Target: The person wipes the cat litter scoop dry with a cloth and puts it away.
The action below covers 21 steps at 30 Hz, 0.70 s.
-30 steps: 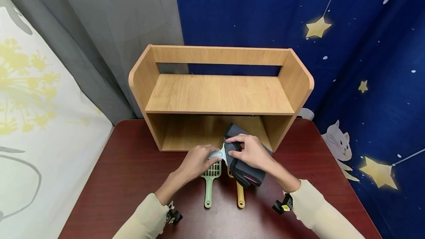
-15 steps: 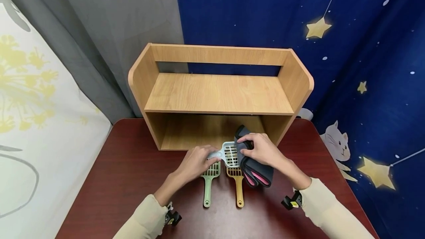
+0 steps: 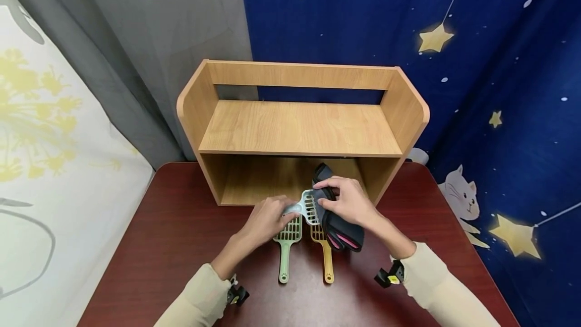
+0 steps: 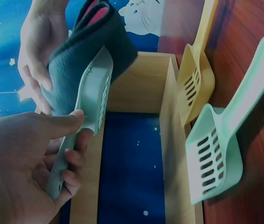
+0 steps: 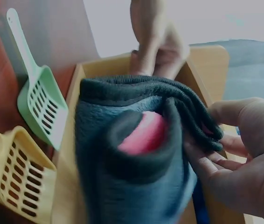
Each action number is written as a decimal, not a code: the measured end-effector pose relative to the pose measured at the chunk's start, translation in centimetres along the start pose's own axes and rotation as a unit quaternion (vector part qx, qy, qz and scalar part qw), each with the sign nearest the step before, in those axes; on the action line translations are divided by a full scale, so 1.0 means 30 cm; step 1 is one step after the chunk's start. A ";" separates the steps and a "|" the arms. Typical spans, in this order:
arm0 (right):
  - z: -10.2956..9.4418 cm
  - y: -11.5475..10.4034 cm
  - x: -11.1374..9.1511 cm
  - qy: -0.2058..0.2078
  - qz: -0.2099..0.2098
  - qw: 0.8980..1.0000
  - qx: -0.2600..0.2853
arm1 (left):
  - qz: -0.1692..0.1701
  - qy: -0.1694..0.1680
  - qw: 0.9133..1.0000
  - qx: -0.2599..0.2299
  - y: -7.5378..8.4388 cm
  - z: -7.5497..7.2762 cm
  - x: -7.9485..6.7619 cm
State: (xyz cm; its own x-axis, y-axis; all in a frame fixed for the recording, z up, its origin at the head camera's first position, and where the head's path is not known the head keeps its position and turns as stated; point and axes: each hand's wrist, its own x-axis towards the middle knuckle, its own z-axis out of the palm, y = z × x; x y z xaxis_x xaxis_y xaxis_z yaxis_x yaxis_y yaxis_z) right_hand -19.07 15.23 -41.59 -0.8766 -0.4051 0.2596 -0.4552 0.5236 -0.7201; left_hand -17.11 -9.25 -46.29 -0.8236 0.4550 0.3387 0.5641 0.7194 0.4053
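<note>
My left hand [image 3: 268, 218] grips the handle of a pale blue litter scoop [image 3: 309, 207], held up in front of the shelf's lower opening. In the left wrist view its slotted scoop end [image 4: 94, 93] overlaps a folded dark grey cloth [image 4: 83, 60] with a pink inner side. My right hand [image 3: 347, 201] pinches this cloth by its folded edge, against the blue scoop's head. Below them on the table lie a green litter scoop [image 3: 287, 246] and a yellow litter scoop [image 3: 326, 256], handles toward me. The cloth hides part of the blue scoop's head.
A two-tier wooden shelf [image 3: 299, 127] stands at the back of the dark red table [image 3: 181, 246]. Behind it hang a grey curtain [image 3: 168, 24] and a blue star-patterned curtain [image 3: 340, 14]. A white patterned cloth [image 3: 54, 165] hangs at the left.
My right hand slid the cloth to the right off the blue scoop's slots, then partly back left over them. My left hand keeps its grip on the handle, almost still.
</note>
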 end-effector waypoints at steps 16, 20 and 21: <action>0.045 0.039 0.016 -0.043 0.014 0.997 -0.068 | -0.007 0.002 1.000 -0.012 0.020 0.000 -0.004; 0.012 0.051 -0.005 -0.035 0.009 0.995 -0.097 | -0.005 0.000 1.000 -0.013 0.014 -0.007 -0.010; 0.002 0.053 -0.011 -0.032 0.010 0.994 -0.102 | -0.004 -0.002 1.000 -0.014 0.013 -0.009 -0.012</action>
State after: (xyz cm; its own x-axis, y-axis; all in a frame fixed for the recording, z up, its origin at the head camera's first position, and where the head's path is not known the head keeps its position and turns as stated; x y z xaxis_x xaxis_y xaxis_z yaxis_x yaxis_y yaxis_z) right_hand -19.49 16.16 -42.86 -0.8766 -0.4376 0.2002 -0.4665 0.6705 -0.5769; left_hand -16.59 -9.28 -46.03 -0.8279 0.4513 0.3329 0.5593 0.7078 0.4314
